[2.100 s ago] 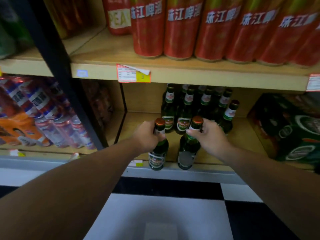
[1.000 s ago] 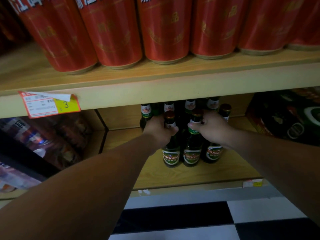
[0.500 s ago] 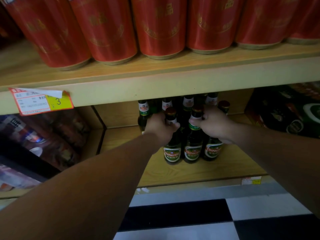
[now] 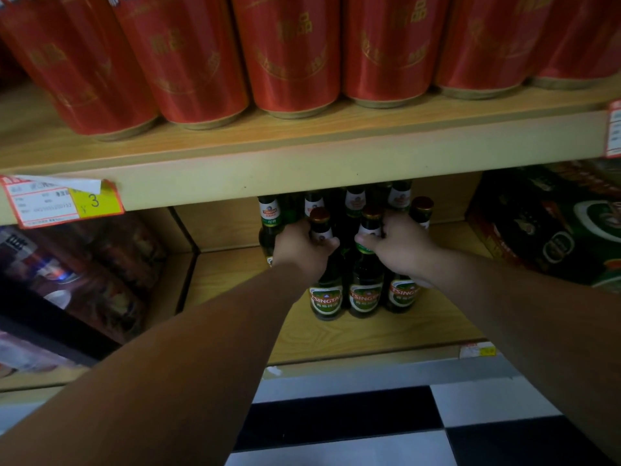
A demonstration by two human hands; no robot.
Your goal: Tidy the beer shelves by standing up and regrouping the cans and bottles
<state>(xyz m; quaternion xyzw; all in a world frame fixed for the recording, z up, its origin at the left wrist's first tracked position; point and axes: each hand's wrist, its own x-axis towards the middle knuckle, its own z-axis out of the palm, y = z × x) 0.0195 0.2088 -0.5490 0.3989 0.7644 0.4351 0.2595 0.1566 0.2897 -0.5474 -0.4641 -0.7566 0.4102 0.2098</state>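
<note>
two bottles in hand, tight against the group

your left hand (image 4: pixel 302 247) is wrapped round the neck of the left tsingtao bottle (image 4: pixel 325 299), and your right hand (image 4: pixel 400 250) round the neck of the middle tsingtao bottle (image 4: pixel 364 297). fingers are curled on glass on both sides. both bottles stand on the lower shelf (image 4: pixel 336 334), set back from its front edge and right in front of the back cluster of bottles (image 4: pixel 354 200). a third front bottle (image 4: pixel 403 294) is touching or just beside the middle one, can't tell which.

risks:
- neck grips give little control of the base, so a push further in could topple the rear bottles.
- if your hands converge, the two bottles clink glass on glass.
- headroom under the upper shelf (image 4: pixel 302 176) looks small, so a lift could hit it.

orientation: long axes vertical, caps up, labels facing you.
</note>
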